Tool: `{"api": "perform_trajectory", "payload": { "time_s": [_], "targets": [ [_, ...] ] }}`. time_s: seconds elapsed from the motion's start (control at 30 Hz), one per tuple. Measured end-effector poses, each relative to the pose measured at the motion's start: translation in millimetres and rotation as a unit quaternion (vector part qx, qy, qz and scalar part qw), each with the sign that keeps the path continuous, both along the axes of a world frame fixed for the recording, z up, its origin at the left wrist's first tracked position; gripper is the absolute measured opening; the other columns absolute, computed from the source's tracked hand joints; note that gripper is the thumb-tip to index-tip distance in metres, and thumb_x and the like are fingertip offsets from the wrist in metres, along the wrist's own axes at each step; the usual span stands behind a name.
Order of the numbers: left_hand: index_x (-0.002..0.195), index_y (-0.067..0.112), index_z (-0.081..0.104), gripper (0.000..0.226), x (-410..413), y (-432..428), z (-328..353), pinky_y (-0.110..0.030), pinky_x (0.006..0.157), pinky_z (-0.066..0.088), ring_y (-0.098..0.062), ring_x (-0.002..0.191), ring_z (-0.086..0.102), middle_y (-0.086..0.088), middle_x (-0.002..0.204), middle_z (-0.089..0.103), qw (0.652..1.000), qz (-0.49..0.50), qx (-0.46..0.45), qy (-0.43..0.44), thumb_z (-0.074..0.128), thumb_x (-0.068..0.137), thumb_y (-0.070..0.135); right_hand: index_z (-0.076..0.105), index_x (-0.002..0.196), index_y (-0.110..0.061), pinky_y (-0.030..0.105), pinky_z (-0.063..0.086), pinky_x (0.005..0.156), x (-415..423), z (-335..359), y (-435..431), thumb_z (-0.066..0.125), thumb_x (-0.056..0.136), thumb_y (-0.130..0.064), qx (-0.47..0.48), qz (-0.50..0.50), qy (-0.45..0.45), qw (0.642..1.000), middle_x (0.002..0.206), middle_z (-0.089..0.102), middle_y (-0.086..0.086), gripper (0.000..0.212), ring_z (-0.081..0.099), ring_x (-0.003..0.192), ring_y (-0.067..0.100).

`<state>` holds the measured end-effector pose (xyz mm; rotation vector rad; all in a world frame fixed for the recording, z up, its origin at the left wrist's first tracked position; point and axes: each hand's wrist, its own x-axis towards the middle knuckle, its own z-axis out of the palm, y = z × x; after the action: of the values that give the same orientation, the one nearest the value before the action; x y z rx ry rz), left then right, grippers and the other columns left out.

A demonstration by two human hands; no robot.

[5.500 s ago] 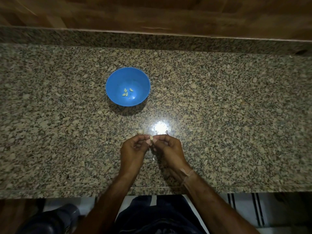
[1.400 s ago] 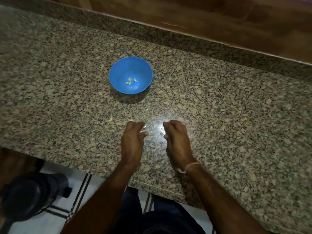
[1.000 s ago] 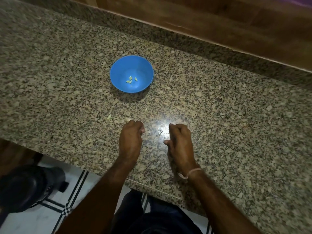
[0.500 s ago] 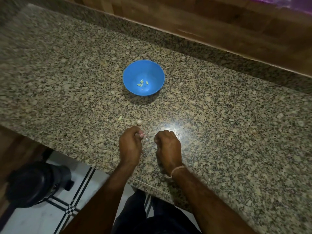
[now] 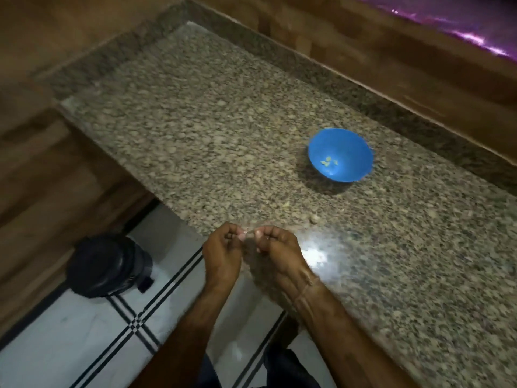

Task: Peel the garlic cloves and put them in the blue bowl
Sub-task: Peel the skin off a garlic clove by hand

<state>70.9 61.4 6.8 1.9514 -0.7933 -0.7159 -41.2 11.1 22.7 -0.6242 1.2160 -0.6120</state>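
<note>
The blue bowl (image 5: 340, 154) stands on the granite counter (image 5: 223, 141) toward the back right, with a few small peeled garlic cloves (image 5: 328, 161) lying in its bottom. My left hand (image 5: 222, 256) and my right hand (image 5: 275, 253) meet at the counter's front edge, fingers curled. Between their fingertips they pinch one small pale garlic clove (image 5: 244, 233). Another unpeeled clove (image 5: 314, 218) lies loose on the counter just beyond my right hand. A smaller pale bit (image 5: 286, 203) lies a little farther back.
The counter's left end and a wooden wall (image 5: 56, 65) are in view. Below the edge is a white tiled floor (image 5: 84, 331) with black stripes, and a dark round container (image 5: 107, 264) stands on it. A bright light glare (image 5: 316, 247) sits right of my hands.
My hands came together from apart and now pinch a clove between them at the counter's edge. The view swung left, so the bowl now sits to the right.
</note>
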Motion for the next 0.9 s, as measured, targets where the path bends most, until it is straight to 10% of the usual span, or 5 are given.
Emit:
{"api": "perform_trajectory", "payload": {
  "time_s": [0.33, 0.6, 0.9],
  "targets": [
    [0.074, 0.029, 0.063, 0.041, 256.3, 159.3, -22.7, -0.031, 0.073, 0.049, -0.004, 0.07, 0.06, 0.009, 0.072, 0.068, 0.988, 0.15, -0.016, 0.022, 0.066, 0.091, -0.008, 0.073, 0.097, -0.006, 0.017, 0.053, 0.062, 264.4, -26.7, 107.7, 0.071, 0.099, -0.006, -0.068, 0.168, 0.041, 0.983, 0.078, 0.068, 0.005, 0.003, 0.06, 0.068, 0.011],
    [0.079, 0.016, 0.068, 0.03, 395.3, 257.9, -29.3, -0.002, 0.064, 0.043, -0.014, 0.073, 0.061, 0.001, 0.076, 0.068, 0.96, 0.28, -0.002, 0.025, 0.064, 0.09, -0.012, 0.069, 0.079, -0.018, 0.014, 0.053, 0.059, 426.2, -45.6, 174.9, 0.065, 0.1, 0.001, -0.084, 0.319, 0.104, 0.938, 0.061, 0.065, -0.012, 0.028, 0.059, 0.061, 0.004],
    [0.084, 0.014, 0.071, 0.016, 487.6, 283.8, -90.7, -0.004, 0.071, 0.043, -0.006, 0.079, 0.064, 0.005, 0.082, 0.071, 0.933, 0.346, 0.074, 0.062, 0.069, 0.095, 0.002, 0.071, 0.096, -0.002, 0.016, 0.057, 0.059, 538.9, -104.9, 172.4, 0.069, 0.097, -0.001, -0.005, 0.329, 0.123, 0.936, 0.08, 0.067, 0.005, 0.002, 0.061, 0.077, 0.016]
  ]
}}
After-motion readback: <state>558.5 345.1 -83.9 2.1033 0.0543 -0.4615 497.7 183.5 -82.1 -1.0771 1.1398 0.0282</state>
